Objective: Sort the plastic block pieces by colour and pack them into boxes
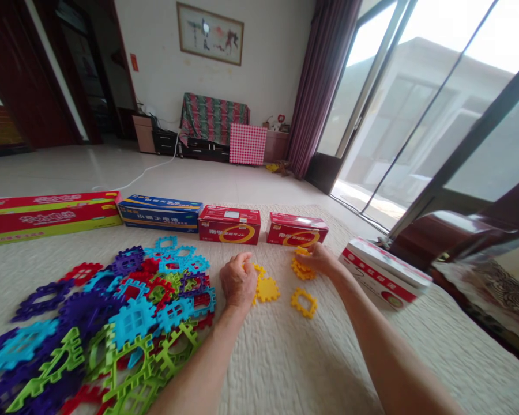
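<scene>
Heaped pieces (132, 337) left of the hands (239, 279), boxes (229, 231) beyond.

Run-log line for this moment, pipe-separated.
left hand: at yellow notched panels | right hand: touching yellow notched pieces | multicolour panel pile: left of both hands | blue battery box: beyond pile

Home living room, framed picture (210, 33) on wall, purple curtain (328, 75), cloth-draped low cabinet (203, 151), tiled floor (69, 167)
</scene>
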Action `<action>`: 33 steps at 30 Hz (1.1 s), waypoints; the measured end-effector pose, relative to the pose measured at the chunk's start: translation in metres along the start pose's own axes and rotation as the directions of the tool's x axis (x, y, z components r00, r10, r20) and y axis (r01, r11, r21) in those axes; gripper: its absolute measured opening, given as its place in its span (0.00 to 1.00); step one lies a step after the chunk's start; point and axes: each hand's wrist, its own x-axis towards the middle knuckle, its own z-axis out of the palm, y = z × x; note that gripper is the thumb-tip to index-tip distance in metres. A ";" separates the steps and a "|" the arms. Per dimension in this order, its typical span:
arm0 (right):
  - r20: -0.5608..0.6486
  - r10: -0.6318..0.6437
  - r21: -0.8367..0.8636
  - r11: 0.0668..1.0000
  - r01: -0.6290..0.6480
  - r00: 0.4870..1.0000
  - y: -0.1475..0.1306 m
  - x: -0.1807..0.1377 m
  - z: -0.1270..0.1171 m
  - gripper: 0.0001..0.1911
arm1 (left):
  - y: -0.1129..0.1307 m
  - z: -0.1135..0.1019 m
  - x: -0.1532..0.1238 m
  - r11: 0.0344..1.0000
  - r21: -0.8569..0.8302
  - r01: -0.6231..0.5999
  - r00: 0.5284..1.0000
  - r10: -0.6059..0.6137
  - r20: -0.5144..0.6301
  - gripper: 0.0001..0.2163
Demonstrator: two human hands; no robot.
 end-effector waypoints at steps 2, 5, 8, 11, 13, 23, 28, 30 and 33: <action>0.006 0.045 -0.041 0.998 -0.044 0.999 -0.001 -0.001 0.001 0.14 | 0.000 0.000 0.000 1.000 0.002 -0.001 1.000 0.001 0.001 0.14; -0.003 0.091 -0.083 0.992 -0.091 0.996 -0.004 -0.004 0.001 0.14 | -0.002 0.001 0.000 1.000 0.000 -0.010 1.000 0.010 -0.001 0.14; -0.028 0.093 -0.092 0.991 -0.095 0.995 -0.009 -0.009 -0.003 0.14 | -0.003 0.003 0.000 1.000 -0.003 -0.023 1.000 0.023 -0.005 0.14; -0.055 0.080 -0.094 0.992 -0.085 0.995 -0.013 -0.018 -0.010 0.15 | -0.003 0.003 0.000 1.000 0.007 -0.029 1.000 0.029 -0.002 0.14; -0.080 0.063 -0.090 0.994 -0.070 0.995 -0.013 -0.026 -0.012 0.15 | -0.003 0.003 0.000 0.999 0.018 -0.028 1.000 0.028 0.004 0.14; -0.187 -0.065 -0.073 0.996 0.052 0.980 -0.014 -0.061 0.010 0.14 | 0.000 0.001 0.000 0.999 0.041 -0.035 0.999 0.034 0.022 0.13; -0.158 -0.102 -0.089 0.992 0.088 0.982 -0.014 -0.063 0.010 0.16 | -0.001 0.002 0.000 0.999 0.045 -0.026 0.999 0.025 0.028 0.13; -0.170 -0.083 -0.088 0.994 0.069 0.982 -0.014 -0.063 0.012 0.14 | -0.002 0.003 0.001 0.998 0.046 -0.035 0.999 0.034 0.029 0.13; -0.214 -0.043 -0.082 0.996 0.026 0.976 -0.014 -0.062 0.017 0.13 | -0.003 0.003 0.001 0.998 0.047 -0.040 0.999 0.039 0.030 0.13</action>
